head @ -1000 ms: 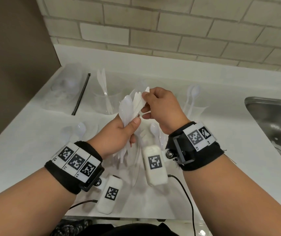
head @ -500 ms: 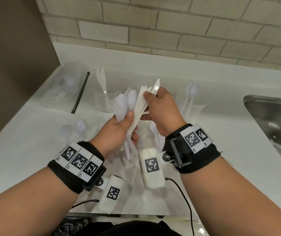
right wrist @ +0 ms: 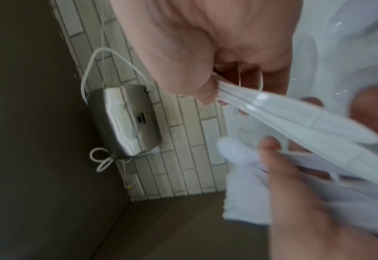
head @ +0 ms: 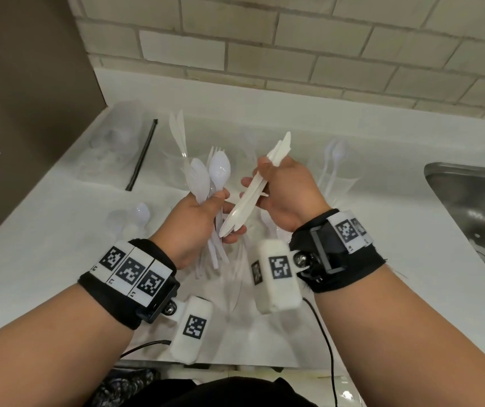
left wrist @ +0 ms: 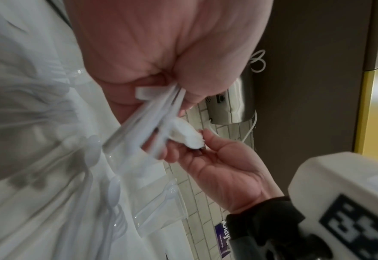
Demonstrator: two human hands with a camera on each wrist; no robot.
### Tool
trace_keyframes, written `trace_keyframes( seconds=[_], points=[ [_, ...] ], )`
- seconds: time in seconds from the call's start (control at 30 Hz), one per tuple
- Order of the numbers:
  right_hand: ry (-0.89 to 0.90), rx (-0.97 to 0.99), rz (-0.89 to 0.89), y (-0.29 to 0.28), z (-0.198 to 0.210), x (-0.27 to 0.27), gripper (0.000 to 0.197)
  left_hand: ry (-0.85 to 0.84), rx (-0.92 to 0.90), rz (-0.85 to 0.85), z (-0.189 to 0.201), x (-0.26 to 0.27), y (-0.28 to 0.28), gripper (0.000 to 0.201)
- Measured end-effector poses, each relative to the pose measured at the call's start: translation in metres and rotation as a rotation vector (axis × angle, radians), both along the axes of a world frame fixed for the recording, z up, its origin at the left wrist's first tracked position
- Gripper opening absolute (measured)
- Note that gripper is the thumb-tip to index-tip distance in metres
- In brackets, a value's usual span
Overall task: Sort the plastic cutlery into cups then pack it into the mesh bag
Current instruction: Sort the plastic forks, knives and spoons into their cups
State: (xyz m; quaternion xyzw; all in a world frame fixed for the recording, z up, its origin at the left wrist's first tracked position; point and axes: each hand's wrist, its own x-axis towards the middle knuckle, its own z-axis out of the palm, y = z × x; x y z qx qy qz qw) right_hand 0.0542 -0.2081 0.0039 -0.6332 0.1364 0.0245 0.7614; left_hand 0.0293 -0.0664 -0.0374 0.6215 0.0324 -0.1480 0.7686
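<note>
left hand (head: 194, 227) gripped a bunch of white cutlery: two spoons (head: 210, 174) bowl-up, forks behind, exact count hard to tell. right hand (head: 289, 198) pinched a stack of knives (head: 260, 183), maybe three, long axis slanting from low near the left hand's fingers up toward the wall. three clear cups (head: 339, 183) stood behind on the counter (head: 44, 230), more cutlery lay under the hands.

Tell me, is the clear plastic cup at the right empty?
No. The clear plastic cup holds white plastic spoons standing upright, bowls up.
</note>
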Motion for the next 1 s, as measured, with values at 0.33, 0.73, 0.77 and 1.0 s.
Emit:
trace_keyframes(
  seconds=[0.33, 0.73, 0.77, 1.0],
  points=[
    [-0.449, 0.039, -0.038, 0.026, 0.046, 0.053, 0.011, 0.067, 0.062, 0.093, -0.006, 0.008, 0.030, 0.014],
    [-0.310, -0.600, 0.178, 0.083, 0.005, 0.128, 0.009, 0.054, 0.068, 0.186, -0.008, 0.025, 0.062, 0.017],
    [-0.278, -0.657, 0.207, 0.083, 0.006, 0.131, 0.020, 0.053, 0.068, 0.185, -0.009, 0.026, 0.062, 0.016],
    [-0.341, -0.666, 0.144, 0.070, 0.014, 0.114, 0.029, 0.050, 0.049, 0.125, -0.009, 0.032, 0.055, 0.022]
  ],
)
